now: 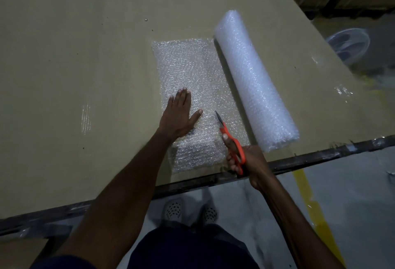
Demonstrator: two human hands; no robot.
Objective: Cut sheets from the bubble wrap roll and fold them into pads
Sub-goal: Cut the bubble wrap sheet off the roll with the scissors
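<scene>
A white bubble wrap roll (254, 80) lies on the cardboard-covered table (74, 54), running from far middle to the near right edge. A clear unrolled sheet (192, 71) stretches flat to the left of the roll. My left hand (179, 114) presses flat on the sheet's near left part, fingers straight. My right hand (245, 159) grips orange-handled scissors (229, 138) at the table's near edge. The blades point away from me over the sheet, between my left hand and the roll.
The table's dark metal edge (299, 159) runs across in front of me. Strips of clear tape (85, 116) stick to the cardboard at left and right. A round plastic object (348, 46) sits on the floor beyond the right side. Yellow floor marking (307, 200) runs below.
</scene>
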